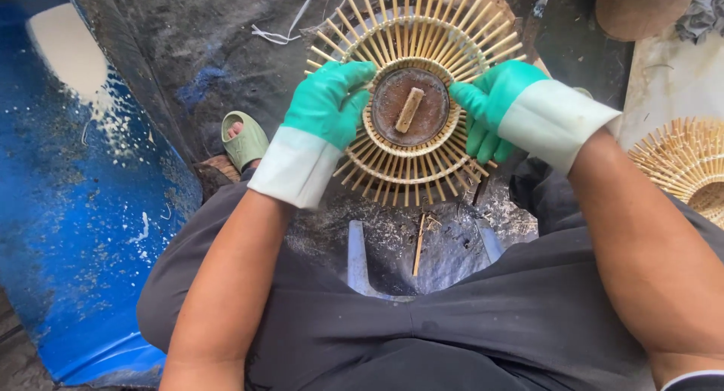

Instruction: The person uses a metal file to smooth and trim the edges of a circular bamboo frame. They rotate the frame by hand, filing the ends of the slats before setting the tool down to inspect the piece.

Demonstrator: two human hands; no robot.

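Dark-trousered knees [422, 331] frame the view; above them both gloved hands, left [328, 101] and right [494, 108], clamp opposite edges of the bamboo spoke wheel [411, 161], apparently steadying it upright.

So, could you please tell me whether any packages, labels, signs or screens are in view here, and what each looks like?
None in view: no package, label, sign or screen.
The left hand and right hand, in green gloves, hold a round bamboo-stick frame with a brown disc at its middle.
A second bamboo-stick frame lies at the right edge.
A blue barrel stands at the left.
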